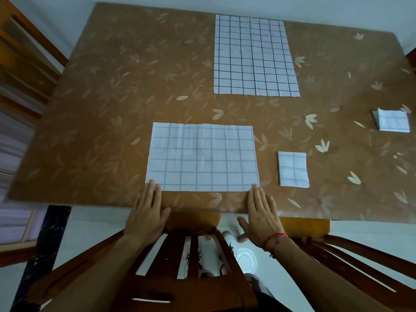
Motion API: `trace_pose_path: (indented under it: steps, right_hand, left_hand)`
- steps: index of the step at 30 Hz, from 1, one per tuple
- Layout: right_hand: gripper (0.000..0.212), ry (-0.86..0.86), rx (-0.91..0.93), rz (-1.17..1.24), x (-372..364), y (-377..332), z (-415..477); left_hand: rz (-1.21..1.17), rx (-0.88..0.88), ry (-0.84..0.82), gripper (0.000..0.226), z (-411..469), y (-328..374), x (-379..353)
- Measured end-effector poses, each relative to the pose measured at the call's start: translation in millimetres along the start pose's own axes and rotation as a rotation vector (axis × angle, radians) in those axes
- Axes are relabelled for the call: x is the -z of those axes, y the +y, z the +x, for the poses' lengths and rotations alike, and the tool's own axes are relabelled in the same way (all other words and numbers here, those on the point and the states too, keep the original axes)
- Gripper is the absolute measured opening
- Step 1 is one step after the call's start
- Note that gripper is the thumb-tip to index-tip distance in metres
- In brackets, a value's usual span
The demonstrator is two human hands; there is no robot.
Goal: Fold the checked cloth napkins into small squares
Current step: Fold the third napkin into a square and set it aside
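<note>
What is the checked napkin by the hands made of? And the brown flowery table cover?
The checked napkin looks like thin matte cloth: it lies limp and shows soft fold creases. The table cover is probably plastic or oilcloth, smooth and a bit shiny: light glints on its printed leaves.

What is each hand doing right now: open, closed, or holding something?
Left hand: open, straight fingertips touching the near left corner of the near napkin.
Right hand: open, fingertips touching its near right corner.
</note>
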State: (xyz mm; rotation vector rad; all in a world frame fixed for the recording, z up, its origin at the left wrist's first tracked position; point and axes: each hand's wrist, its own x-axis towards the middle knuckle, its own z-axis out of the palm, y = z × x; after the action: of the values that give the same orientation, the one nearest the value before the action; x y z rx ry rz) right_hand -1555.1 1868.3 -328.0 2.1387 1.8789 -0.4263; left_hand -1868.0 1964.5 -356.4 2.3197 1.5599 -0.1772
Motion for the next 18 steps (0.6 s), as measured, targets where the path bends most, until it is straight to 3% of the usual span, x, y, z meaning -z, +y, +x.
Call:
trace_pose_path:
  steps: [12,18]
  right_hand:
    - [0.080,-0.026,-0.047,0.194,14.1,3.3,0.9]
    - [0.055,0.065,-0.132,0.409,36.9,7.7,20.2]
  left_hand:
    - [-0.075,0.049,0.048,0.082,3.7,11.5,12.7]
    - [-0.168,-0.013,0.073,0.076,20.1,51.3,24.2]
